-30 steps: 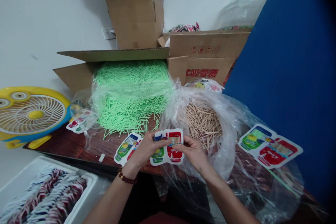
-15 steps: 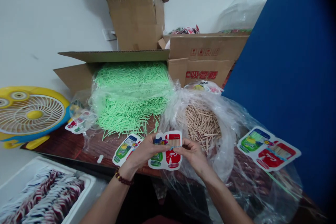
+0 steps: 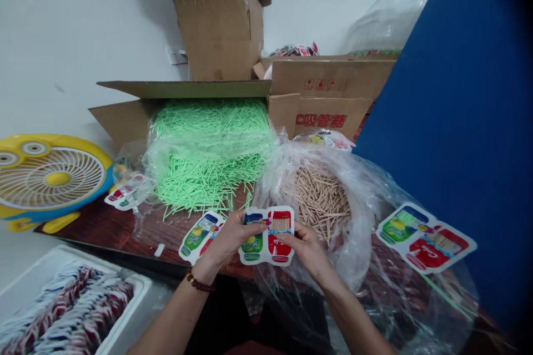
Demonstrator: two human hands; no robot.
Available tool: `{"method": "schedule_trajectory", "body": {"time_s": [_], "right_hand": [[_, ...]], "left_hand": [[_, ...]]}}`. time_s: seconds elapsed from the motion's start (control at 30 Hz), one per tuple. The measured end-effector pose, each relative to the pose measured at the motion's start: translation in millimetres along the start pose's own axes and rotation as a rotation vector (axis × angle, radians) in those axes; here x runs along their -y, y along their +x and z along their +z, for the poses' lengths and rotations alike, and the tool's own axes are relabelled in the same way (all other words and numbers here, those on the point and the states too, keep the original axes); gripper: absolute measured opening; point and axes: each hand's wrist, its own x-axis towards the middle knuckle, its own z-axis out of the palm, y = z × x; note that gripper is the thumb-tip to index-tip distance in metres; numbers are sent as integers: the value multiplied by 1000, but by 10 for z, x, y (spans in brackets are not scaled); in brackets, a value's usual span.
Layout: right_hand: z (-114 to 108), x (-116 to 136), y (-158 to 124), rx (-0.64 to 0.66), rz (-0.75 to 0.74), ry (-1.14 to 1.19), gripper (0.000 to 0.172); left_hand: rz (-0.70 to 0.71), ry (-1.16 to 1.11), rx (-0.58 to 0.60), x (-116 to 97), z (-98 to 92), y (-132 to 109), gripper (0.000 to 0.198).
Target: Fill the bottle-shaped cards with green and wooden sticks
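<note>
Between my hands is a flat jar-shaped candy packet [image 3: 280,252], its left half green and blue, its right half red with "Cola" lettering. Brown sticks show in the red half's window. My left hand [image 3: 228,237] pinches the left side, thumb across the front. On the right edge, my right hand [image 3: 308,248] has its thumb over the red half. A similar packet [image 3: 195,237] lies partly behind my left hand. Another packet [image 3: 425,237], with green and brown sticks showing, rests at the right. Brown candy sticks [image 3: 320,199] fill an open plastic bag just beyond my right hand.
Thin green sticks [image 3: 212,144] spill from a plastic-lined carton [image 3: 120,122] onto the dark table [image 3: 100,227]. A yellow fan [image 3: 54,177] stands left. Below it, a white foam box [image 3: 144,294] holds stacked packets. A blue panel [image 3: 458,122] borders the right side.
The packet has shifted slightly right and up in my hands. My left thumb has moved a little along its front, and brown sticks show more fully in the red half's window.
</note>
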Motion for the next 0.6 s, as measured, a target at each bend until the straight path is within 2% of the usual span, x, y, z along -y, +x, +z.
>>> {"method": "schedule_trajectory", "body": {"time_s": [0.13,0.23,0.37,0.6], "right_hand": [[0,-19,20,-2,43,77,33],[12,-50,31,-72,51,97,32],[18,-102,15,-180,-4,44,31],[27,-91,-2,-210,-94,55,27]], "left_hand": [[3,3,1,39,-1,39,20],[19,17,-15,79,25,63,20],[48,42,-56,111,57,81,19],[137,139,-31,110,78,108,17]]}}
